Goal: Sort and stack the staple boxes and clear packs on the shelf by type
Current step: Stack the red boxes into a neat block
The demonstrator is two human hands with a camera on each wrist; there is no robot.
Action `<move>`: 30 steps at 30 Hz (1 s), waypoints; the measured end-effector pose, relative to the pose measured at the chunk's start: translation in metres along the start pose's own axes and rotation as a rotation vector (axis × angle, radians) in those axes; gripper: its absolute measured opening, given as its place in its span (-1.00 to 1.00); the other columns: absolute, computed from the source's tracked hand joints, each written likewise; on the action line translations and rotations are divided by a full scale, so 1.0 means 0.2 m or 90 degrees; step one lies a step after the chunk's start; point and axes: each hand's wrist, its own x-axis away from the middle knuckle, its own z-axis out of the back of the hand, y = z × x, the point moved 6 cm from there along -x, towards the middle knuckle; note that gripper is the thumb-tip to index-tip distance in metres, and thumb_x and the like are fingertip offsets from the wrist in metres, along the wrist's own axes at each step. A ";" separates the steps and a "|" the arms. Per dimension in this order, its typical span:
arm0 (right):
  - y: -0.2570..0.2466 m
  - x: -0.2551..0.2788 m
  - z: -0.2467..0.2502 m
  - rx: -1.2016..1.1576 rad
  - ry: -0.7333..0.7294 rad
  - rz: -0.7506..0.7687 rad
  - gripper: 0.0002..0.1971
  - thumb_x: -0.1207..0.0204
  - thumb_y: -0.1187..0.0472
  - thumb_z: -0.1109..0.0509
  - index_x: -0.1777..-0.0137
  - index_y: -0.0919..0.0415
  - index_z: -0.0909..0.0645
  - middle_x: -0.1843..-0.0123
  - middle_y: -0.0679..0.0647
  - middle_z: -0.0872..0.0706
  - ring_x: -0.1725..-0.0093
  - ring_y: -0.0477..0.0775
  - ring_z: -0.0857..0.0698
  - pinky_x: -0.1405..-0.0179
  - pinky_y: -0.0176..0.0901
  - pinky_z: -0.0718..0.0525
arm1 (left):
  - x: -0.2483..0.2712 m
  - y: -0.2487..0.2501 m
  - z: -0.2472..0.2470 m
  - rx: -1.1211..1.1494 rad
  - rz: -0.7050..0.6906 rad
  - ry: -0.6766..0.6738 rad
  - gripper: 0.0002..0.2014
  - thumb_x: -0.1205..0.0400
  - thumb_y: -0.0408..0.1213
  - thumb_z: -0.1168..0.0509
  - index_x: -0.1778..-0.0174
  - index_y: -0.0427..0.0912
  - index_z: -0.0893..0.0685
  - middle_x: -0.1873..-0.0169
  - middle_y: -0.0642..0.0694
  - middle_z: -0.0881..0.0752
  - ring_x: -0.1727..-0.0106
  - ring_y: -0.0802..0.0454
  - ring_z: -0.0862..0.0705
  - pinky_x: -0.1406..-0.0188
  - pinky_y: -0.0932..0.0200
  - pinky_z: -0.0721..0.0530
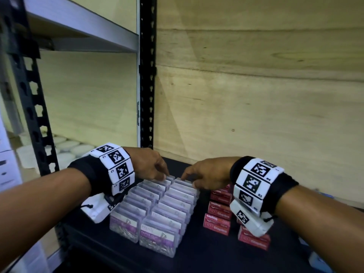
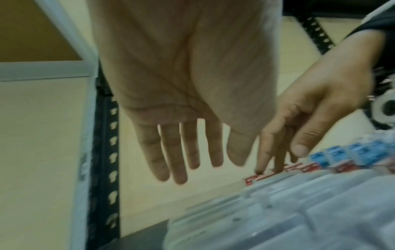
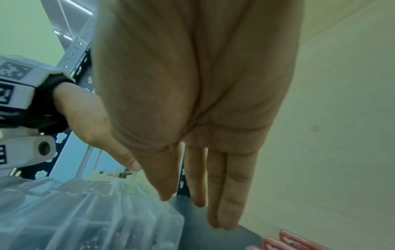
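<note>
Reading the dark shelf (image 1: 197, 257) from the left: my left hand (image 1: 149, 164) hovers with its fingers straight and loose, holding nothing, the fingertips at the back end of the left row of clear plastic packs (image 1: 149, 209). These packs, with purple-and-white labels and what look like metal paper clips inside, stand in two tidy rows running front to back — that type looks mostly gathered, I'd judge.

My right hand (image 1: 208, 174) reaches in beside it, fingers also extended and empty, tips near the back of the right row; whether they touch the rearmost pack I cannot tell.

Further right lie the small red cardboard staple boxes (image 1: 217, 221), grouped near one another but loosely, some stacked and some askew, partly hidden under my right wrist. I'd say those are left to square up. The left wrist view also shows blue-labelled clear packs (image 2: 342, 155) beyond the red boxes, too blurred to read — probably another type to sort.
</note>
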 end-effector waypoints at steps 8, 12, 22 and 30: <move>0.24 0.31 -0.03 -0.065 0.075 -0.081 -0.86 -0.61 0.04 -0.40 -0.13 -0.07 -0.65 -0.01 -0.15 -0.69 -0.02 -0.06 -0.66 -0.03 -0.13 -0.61 | 0.09 0.56 0.06 -0.152 -0.145 0.127 -0.71 -0.57 0.12 -0.32 -0.15 0.12 -0.66 -0.02 0.12 -0.68 -0.01 0.09 -0.65 0.01 0.02 -0.71; 0.31 0.48 -0.13 -0.111 0.031 -0.122 -0.81 -0.52 0.02 -0.50 -0.09 -0.02 -0.67 0.10 -0.18 -0.69 0.09 -0.10 -0.66 0.11 -0.19 -0.60 | 0.09 0.71 -0.03 -0.158 -0.152 0.049 -0.72 -0.52 0.07 -0.43 -0.10 0.08 -0.68 0.03 0.12 -0.71 0.04 0.09 -0.67 0.05 0.04 -0.71; 0.28 0.62 -0.36 -0.067 0.010 -0.183 -0.77 -0.50 0.04 -0.52 -0.11 0.05 -0.69 -0.03 -0.06 -0.72 0.01 0.02 -0.66 0.10 -0.18 -0.57 | 0.09 0.87 -0.15 -0.251 -0.076 -0.014 -0.61 -0.54 -0.13 -0.48 -0.28 -0.04 -0.64 -0.10 -0.04 -0.67 -0.08 -0.07 -0.68 0.14 0.13 -0.54; 0.24 0.76 -0.43 -0.083 0.087 -0.215 -0.87 -0.53 0.10 -0.42 0.00 0.11 -0.70 -0.02 0.04 -0.76 0.00 0.09 -0.72 0.04 -0.05 -0.70 | 0.19 0.96 -0.22 -0.227 -0.121 0.052 -0.76 -0.64 -0.22 -0.34 -0.23 -0.08 -0.67 -0.16 -0.09 -0.67 -0.14 -0.11 -0.67 0.01 0.07 -0.60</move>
